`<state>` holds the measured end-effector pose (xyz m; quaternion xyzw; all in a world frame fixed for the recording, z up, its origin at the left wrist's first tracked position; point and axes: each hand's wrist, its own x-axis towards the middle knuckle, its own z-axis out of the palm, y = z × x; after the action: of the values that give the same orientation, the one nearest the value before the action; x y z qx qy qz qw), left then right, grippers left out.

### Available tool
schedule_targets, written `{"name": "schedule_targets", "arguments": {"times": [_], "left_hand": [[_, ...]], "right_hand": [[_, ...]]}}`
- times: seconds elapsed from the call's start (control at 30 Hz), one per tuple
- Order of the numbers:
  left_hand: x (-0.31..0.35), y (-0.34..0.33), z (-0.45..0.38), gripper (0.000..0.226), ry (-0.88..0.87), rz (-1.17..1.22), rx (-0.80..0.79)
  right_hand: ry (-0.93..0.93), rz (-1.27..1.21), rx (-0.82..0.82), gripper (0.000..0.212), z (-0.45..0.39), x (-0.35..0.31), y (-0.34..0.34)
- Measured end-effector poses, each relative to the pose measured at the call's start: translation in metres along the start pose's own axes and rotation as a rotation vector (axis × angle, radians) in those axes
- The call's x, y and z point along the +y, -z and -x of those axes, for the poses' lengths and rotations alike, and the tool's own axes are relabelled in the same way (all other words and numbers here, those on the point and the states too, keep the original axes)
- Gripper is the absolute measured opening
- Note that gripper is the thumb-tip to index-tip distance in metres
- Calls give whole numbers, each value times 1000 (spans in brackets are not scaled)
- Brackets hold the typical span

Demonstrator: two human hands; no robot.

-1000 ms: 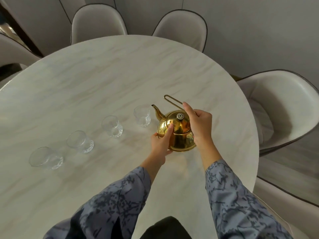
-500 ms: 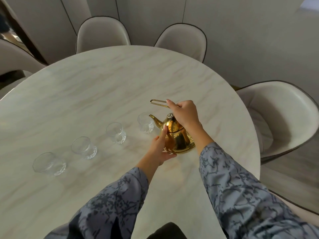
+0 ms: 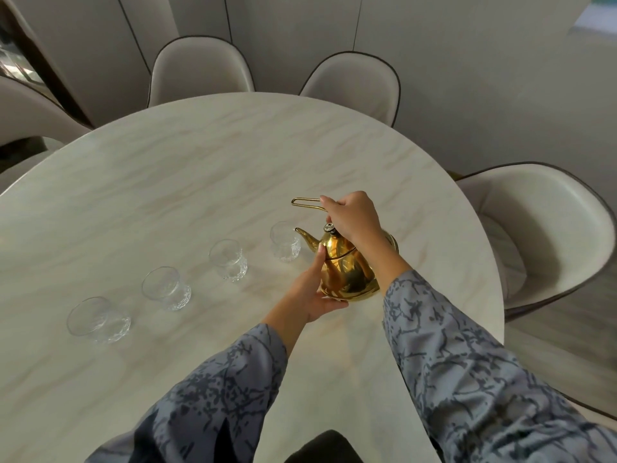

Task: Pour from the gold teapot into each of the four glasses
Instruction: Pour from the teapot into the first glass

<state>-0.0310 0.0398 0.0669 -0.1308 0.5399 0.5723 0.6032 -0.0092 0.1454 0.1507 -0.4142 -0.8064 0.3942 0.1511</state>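
Note:
A gold teapot [image 3: 347,272] is held a little above the marble table [image 3: 167,182], tilted with its spout toward the nearest glass [image 3: 284,241]. My right hand [image 3: 354,215] grips the thin wire handle above the lid. My left hand [image 3: 309,290] cups the pot's lower left side, thumb up along its body. Several empty clear glasses stand in a diagonal row: a second glass [image 3: 228,264], a third glass [image 3: 166,288] and the far-left glass [image 3: 96,319]. I see no liquid at the spout.
Cream padded chairs ring the round table: two at the back [image 3: 200,71] [image 3: 354,81], one at the right [image 3: 547,228], one at the far left [image 3: 30,111]. The table edge curves close on the right of the teapot.
The teapot has risen and tipped spout-forward toward the nearest glass. My right hand has moved up onto the wire handle; my left hand has slid lower under the pot's side.

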Motion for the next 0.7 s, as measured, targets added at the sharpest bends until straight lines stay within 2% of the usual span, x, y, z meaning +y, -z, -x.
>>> {"name": "schedule_targets", "arguments": {"times": [0.23,0.7], "left_hand": [[-1,2,1,69,-2,26,-37],[-2,6,1,92,27,29,-50]], "right_hand": [[4,54,-9,46,0,-8,-1],[-9,145,-7,42,3,-18,-1]]}}
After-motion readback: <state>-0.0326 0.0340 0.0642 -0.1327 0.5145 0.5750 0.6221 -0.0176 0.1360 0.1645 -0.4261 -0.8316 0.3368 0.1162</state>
